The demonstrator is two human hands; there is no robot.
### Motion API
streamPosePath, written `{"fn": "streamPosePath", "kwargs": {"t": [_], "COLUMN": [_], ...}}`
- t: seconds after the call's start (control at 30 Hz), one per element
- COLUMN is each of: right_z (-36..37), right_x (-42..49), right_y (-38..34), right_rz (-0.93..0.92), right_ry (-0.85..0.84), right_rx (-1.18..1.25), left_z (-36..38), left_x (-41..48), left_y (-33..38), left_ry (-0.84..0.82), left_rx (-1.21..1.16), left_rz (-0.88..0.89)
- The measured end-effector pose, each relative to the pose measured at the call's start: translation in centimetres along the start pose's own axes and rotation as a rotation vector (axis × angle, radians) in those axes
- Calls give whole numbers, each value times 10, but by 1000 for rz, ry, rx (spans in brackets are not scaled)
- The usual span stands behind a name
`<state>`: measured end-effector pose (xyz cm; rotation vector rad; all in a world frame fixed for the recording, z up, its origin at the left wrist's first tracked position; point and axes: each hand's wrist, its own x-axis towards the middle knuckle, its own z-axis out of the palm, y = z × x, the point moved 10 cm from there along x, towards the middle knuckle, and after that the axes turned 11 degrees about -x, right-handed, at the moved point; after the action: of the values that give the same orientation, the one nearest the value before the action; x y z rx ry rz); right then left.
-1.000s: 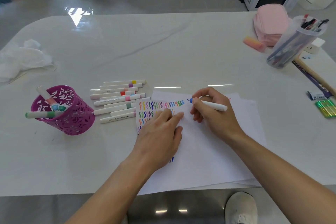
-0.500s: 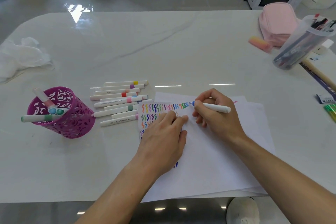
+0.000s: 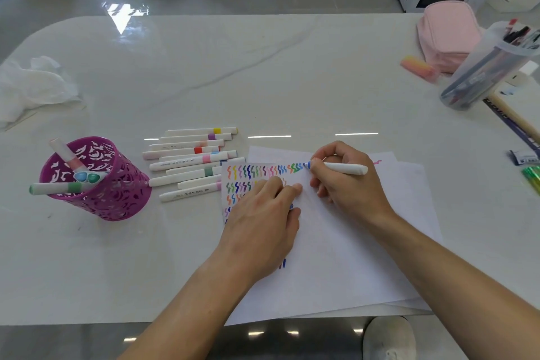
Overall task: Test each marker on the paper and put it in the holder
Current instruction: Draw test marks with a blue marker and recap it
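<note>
In the head view, the right hand (image 3: 347,187) is pinching a white marker with a blue tip (image 3: 344,168) and pressing that tip to the white sheet of paper (image 3: 350,257), at the end of the top row of coloured squiggles. This looks like the testing step. The left hand (image 3: 263,222) is lying flat with straight fingers, pinning the paper. Next, this marker probably needs carrying left, over the row of white markers (image 3: 193,164), into the purple perforated holder (image 3: 117,193).

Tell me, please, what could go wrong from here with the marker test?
1. The left hand rests on the coloured squiggles; fresh ink may smear.
2. A green-banded marker lies across the rim of the holder, sticking out; dropping the blue marker in could knock it off.
</note>
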<state>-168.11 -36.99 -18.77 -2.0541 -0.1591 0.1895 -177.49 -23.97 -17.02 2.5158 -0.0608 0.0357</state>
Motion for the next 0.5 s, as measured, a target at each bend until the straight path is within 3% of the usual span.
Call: {"fn": "streamPosePath", "kwargs": {"t": [0.5], "right_z": [-4], "right_x": [-1], "right_y": [2], "right_rz": [12], "right_ry": [17], "right_rx": [57], "left_z": [-2], "left_x": [-1], "left_y": [0], "left_ry": [-1], "left_rx": [-3], "left_rz": [-13]}}
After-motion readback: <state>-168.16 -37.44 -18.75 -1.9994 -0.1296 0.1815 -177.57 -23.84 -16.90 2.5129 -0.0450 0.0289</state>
